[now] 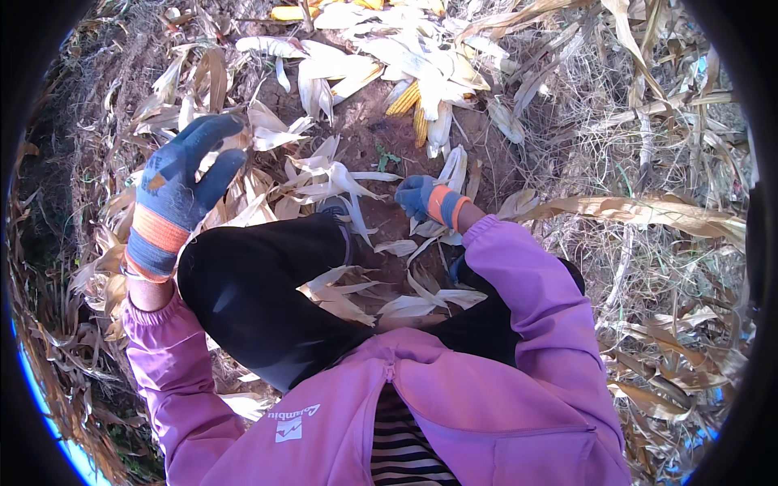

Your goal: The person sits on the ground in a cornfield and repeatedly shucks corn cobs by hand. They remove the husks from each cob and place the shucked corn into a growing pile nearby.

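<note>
My left hand (188, 170), in a dark grey work glove with an orange-striped cuff, is raised at the left beside my bent knee. Its thumb and fingers are apart, and no object shows in its grasp. Pale dry corn husks (331, 176) lie on the soil between my two hands. Low over the ground in front of me, my right hand (414, 197) has its gloved fingers curled, and the palm side is hidden. A husk-covered ear (454, 165) lies just beyond it. Further ahead, corn ears with yellow kernels (404, 100) show among peeled-back husks.
More yellow corn ears (295, 12) lie at the far edge. Dry stalks and long leaves (638, 212) cover the ground at the right. Loose husks (340, 291) lie between my legs, and leaf litter (91, 261) spreads on the left. A small green plant (385, 158) grows ahead.
</note>
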### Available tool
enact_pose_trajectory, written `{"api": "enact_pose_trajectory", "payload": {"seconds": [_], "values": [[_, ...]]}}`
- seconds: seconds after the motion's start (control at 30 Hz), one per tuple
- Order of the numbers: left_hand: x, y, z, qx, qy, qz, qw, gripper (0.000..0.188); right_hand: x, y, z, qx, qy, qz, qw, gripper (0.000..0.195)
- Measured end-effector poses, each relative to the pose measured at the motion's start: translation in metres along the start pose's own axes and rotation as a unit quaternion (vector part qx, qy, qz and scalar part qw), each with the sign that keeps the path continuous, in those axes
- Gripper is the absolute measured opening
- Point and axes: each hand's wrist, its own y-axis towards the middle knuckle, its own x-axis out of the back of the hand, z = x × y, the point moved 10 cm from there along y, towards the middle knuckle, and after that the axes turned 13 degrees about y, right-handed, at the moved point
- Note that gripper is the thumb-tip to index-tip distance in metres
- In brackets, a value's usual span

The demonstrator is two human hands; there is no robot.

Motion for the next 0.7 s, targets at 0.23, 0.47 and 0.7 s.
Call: {"api": "enact_pose_trajectory", "payload": {"seconds": [0.23, 0.47, 0.7], "values": [[-0.057, 0.016, -0.069, -0.202, 0.073, 0.106, 0.971, 0.033, -0.138, -0.080, -0.191, -0.094, -0.325, 0.424, 0.840, 0.036], [-0.138, 0.026, -0.090, -0.245, -0.050, 0.314, 0.916, 0.033, -0.174, -0.095, -0.262, -0.156, -0.262, 0.495, 0.814, 0.032], [-0.182, 0.069, -0.081, -0.246, -0.041, 0.359, 0.899, 0.033, -0.168, -0.095, -0.261, -0.162, -0.241, 0.482, 0.826, 0.028]]}}
